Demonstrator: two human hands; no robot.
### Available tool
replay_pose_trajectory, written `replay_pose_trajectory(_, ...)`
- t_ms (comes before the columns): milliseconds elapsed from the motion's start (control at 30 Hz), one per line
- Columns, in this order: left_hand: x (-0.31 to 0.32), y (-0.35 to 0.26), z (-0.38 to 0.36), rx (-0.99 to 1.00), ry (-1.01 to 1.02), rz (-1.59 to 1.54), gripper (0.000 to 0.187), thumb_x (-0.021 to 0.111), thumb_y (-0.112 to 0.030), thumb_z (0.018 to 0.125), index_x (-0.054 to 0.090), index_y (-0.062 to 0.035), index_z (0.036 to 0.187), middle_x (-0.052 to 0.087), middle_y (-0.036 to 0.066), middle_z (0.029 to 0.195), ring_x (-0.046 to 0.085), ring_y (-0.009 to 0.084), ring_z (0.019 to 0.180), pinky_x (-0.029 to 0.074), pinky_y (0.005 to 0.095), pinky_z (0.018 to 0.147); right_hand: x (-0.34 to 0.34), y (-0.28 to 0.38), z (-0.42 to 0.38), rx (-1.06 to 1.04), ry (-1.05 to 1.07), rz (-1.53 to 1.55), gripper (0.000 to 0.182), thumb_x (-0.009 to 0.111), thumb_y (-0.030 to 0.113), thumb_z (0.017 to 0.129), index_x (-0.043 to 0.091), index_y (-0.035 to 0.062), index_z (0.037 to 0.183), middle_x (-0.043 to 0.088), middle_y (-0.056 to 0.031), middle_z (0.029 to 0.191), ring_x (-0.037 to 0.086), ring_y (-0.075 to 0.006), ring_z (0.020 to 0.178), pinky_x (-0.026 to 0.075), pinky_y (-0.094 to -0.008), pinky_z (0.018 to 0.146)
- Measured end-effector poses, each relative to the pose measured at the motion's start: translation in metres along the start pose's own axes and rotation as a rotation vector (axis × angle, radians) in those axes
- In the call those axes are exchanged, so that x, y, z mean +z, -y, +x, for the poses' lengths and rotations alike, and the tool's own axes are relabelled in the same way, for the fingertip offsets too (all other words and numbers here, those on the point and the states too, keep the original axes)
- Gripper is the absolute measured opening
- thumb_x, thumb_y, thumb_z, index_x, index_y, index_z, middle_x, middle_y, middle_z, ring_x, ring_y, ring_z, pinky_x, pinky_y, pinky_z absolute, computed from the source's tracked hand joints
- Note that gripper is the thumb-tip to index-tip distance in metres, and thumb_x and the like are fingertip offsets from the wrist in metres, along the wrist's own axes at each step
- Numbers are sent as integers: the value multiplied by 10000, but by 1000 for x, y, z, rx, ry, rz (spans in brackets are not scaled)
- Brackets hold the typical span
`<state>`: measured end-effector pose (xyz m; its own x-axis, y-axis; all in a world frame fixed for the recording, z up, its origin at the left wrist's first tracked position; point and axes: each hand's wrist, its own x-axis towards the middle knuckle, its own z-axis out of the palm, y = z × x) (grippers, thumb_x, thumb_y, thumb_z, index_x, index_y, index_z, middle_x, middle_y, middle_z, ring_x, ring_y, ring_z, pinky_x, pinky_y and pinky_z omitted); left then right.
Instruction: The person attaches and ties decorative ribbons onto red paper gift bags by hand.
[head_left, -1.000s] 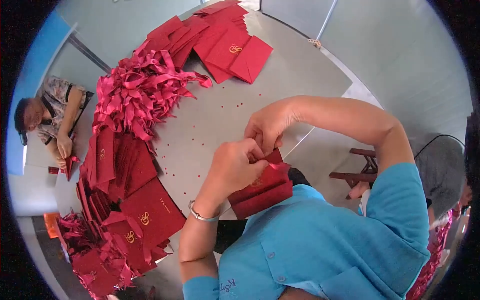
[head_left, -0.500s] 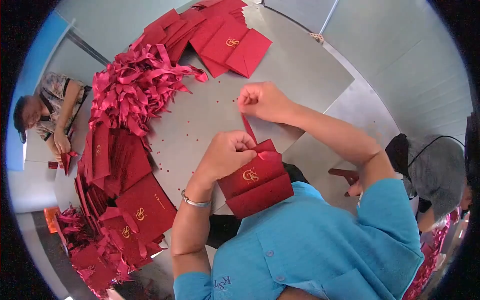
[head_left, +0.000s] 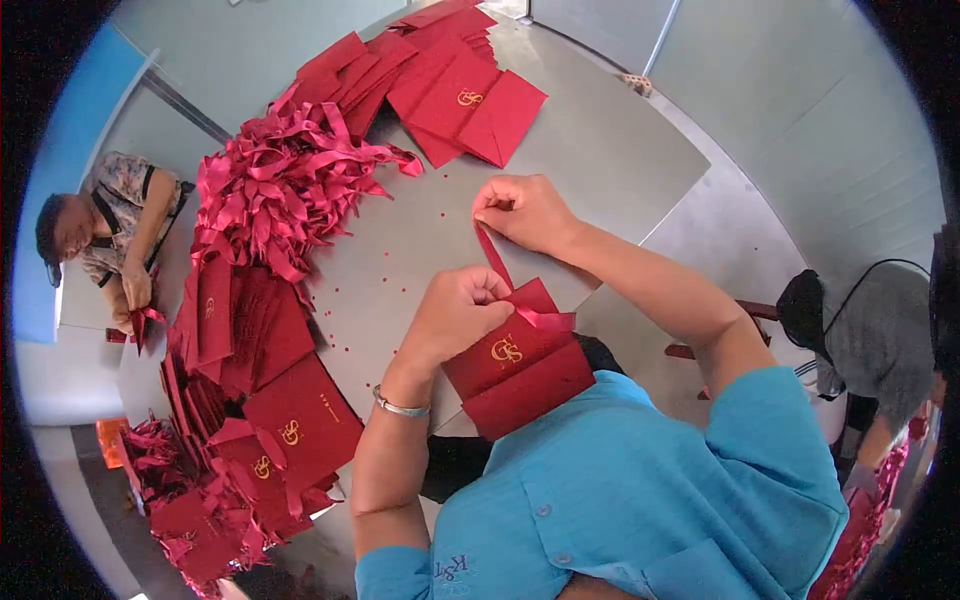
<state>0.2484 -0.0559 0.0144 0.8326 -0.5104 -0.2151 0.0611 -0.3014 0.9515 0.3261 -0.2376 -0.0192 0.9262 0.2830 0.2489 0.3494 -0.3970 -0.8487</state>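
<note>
Right grip (head_left: 525, 212) pinching ribbon (head_left: 491, 250), left grip (head_left: 455, 312) holding red bag (head_left: 530, 352), edge partly hidden

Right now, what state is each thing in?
Left hand: closed on held packet.
Right hand: pinching ribbon.
Held packet: creased.
Ribbon: straight between both hands.
Ribbon heap: tangled on table.
Far packets: overlapping.
Left-side packets: overlapping, piled.
Bracelet: worn.

The red packet (head_left: 525, 375) I hold bears a gold monogram (head_left: 506, 349), seemingly an intertwined G and S. Similar marks stand on other packets (head_left: 305, 400) across my worktop (head_left: 620, 130); a line of print (head_left: 326, 409) there is too small to read. My blue shirt (head_left: 640, 490) shows K and T, the middle character unclear.
</note>
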Motion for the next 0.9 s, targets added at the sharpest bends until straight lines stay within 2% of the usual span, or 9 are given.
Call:
replay_pose_trajectory(67,1,-5,-1,-12,-15,12,55,661,-11,780,633,0,826,633,-14,725,553,30,656,434,192,556,-3,3,-4,-9,-9,-24,58,661,20,840,663,21,899,686,-47,800,617,-90,712,511,-247,649)
replay_pose_trajectory(133,1,-1,0,-2,-17,-12,55,661,-14,780,632,1,825,630,-14,722,557,34,657,437,196,557,-8,7,-16,-166,-125,13,54,665,32,842,662,15,893,674,-50,830,618,-97,723,513,-256,638)
replay_pose_trajectory(267,1,1,-1,-3,-46,-13,68,662,-29,779,628,9,824,625,-12,714,562,44,651,448,207,561,-40,42,-69,11,-6,27,75,693,57,825,652,12,869,651,-64,875,616,-101,729,518,-267,629)
replay_pose_trajectory(333,2,1,0,4,-62,-10,71,661,-34,780,627,11,822,625,-9,712,562,45,650,450,210,561,-50,61,-96,31,196,-113,117,728,73,792,636,12,832,622,-73,873,599,-101,707,504,-270,598)
replay_pose_trajectory(467,7,4,1,10,-89,45,81,657,-47,783,625,18,819,628,1,710,564,47,644,453,214,560,-36,56,-118,-123,91,-246,130,740,74,769,623,22,793,606,-69,854,574,-97,670,470,-262,559)
replay_pose_trajectory(667,6,4,2,52,-108,107,118,650,-52,772,633,25,859,650,13,723,589,67,667,474,232,591,-53,65,-101,78,192,-5,104,726,81,779,633,35,782,611,-33,819,542,-80,648,439,-244,554)
replay_pose_trajectory(733,5,3,1,80,-113,107,132,652,-60,766,636,22,868,653,22,721,594,74,671,481,240,603,-57,79,-94,250,254,118,85,716,86,801,652,31,813,620,-5,776,527,-58,653,427,-235,562)
replay_pose_trajectory(833,6,4,1,110,-126,137,166,660,-90,757,645,20,880,662,54,725,615,97,683,493,258,624,-57,89,-84,221,268,77,150,733,155,806,675,20,834,667,-37,733,566,-67,666,452,-247,571)
replay_pose_trajectory(900,7,4,2,115,-132,162,187,668,-112,754,651,21,883,668,78,730,630,114,690,498,268,633,-54,96,-78,237,299,81,117,712,128,823,668,23,848,646,-13,730,547,-51,662,430,-229,570)
